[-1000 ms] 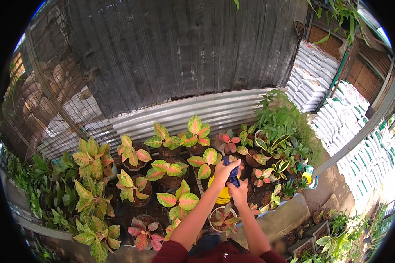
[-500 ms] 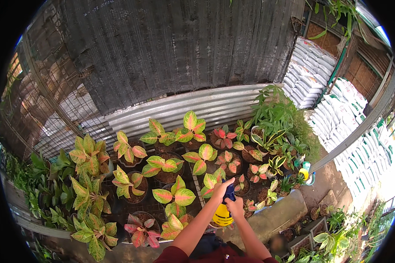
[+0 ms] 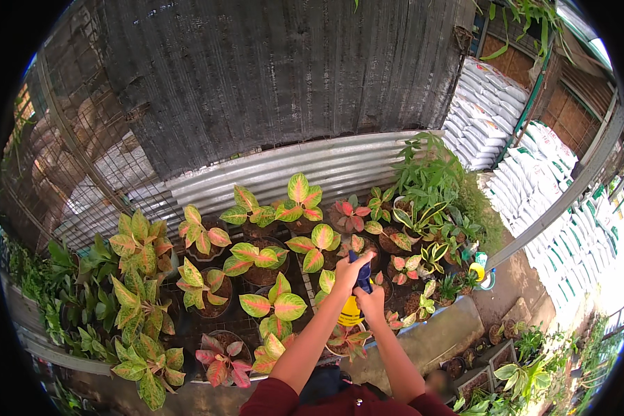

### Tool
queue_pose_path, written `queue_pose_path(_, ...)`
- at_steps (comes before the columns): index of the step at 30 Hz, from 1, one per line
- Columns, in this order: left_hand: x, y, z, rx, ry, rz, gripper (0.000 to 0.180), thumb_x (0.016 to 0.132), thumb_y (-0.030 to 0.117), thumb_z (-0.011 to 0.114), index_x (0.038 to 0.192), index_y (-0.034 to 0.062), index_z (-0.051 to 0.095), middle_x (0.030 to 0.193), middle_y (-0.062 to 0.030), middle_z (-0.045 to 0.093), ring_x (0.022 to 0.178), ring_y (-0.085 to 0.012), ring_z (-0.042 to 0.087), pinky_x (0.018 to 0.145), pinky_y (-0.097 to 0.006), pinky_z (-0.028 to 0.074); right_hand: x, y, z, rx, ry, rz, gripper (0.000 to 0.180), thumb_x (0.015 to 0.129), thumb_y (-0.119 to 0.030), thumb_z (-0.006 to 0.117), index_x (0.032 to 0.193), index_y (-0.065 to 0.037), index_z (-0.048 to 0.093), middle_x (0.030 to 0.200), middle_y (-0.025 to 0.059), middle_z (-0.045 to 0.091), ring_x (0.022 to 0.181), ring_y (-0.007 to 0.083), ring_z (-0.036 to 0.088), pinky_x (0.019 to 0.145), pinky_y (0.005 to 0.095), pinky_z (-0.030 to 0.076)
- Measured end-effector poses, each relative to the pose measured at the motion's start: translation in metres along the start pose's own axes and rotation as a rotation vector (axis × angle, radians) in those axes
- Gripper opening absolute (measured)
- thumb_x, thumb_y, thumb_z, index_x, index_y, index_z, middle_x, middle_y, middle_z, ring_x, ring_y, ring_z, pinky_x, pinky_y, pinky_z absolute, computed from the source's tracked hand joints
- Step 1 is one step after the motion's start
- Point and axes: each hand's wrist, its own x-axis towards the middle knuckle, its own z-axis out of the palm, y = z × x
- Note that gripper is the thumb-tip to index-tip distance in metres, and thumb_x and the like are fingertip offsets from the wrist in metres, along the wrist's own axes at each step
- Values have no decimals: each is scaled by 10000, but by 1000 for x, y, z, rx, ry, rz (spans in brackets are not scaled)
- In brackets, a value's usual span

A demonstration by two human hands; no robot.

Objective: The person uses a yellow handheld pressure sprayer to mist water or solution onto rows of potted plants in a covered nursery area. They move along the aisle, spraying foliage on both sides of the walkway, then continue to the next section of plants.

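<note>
Out in front of me, over the potted plants, I hold a yellow spray bottle (image 3: 349, 313) with a dark blue spray head. My left hand (image 3: 351, 273) is closed at the top of the blue head. Just below it, my right hand (image 3: 371, 302) wraps round the neck near the trigger; its fingers are partly hidden. Around the bottle stand pots of pink-and-green leafy plants. One reddish plant (image 3: 347, 337) shows just below the bottle, and a large-leafed green-and-pink one (image 3: 274, 305) is to the left of my left forearm.
A corrugated metal sheet (image 3: 284, 170) and a dark screen (image 3: 291, 69) close off the far side. Stacked white sacks (image 3: 534, 187) stand at the right, behind a slanting metal pole (image 3: 555, 215). A concrete ledge (image 3: 437, 336) lies right of my arms. Denser plants crowd the left.
Both hands have moved farther away from me with the spray bottle, uncovering more of the reddish plant below it. My view has shifted slightly.
</note>
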Motion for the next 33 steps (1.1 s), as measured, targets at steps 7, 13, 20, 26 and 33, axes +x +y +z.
queue_pose_path(7, -12, -93, -39, 300, 131, -171, 519, 721, 442, 720, 791, -58, 600, 768, -122, 623, 692, -180, 610, 628, -304, 474, -36, 64, -21, -126, 1, 218, 207, 720, -68, 596, 565, -35, 462, 492, 11, 456, 374, 84, 379, 373, 254, 280)
queue_pose_path(13, -47, -70, -14, 1101, 122, 509, 337, 784, 387, 655, 795, 52, 623, 785, -106, 595, 828, -285, 582, 711, -396, 456, -37, 92, -29, -288, -45, 122, 253, 681, -196, 668, 657, 45, 593, 529, 73, 547, 461, 158, 524, 485, 317, 403)
queue_pose_path(20, -32, 29, 17, 870, 144, 1195, 217, 786, 199, 683, 693, 38, 572, 651, -50, 584, 498, -179, 546, 461, -303, 425, -29, 21, 3, -223, -80, -68, 241, 703, -165, 641, 723, 69, 586, 548, 58, 543, 485, 110, 485, 490, 298, 382)
queue_pose_path(26, -72, 157, 78, 762, 102, 1327, 208, 794, 196, 674, 696, 59, 552, 574, -58, 545, 461, -206, 537, 421, -301, 409, -20, -9, 7, -46, -73, -167, 169, 749, -62, 600, 628, -44, 484, 516, -10, 455, 408, 64, 399, 395, 246, 282)
queue_pose_path(33, -51, 114, 72, 1102, -56, 860, 320, 865, 335, 532, 726, 60, 620, 557, -104, 564, 531, -281, 567, 511, -388, 422, -49, 38, -20, -56, 30, -26, 136, 709, -53, 608, 625, -29, 503, 514, -10, 460, 411, 67, 415, 397, 239, 297)
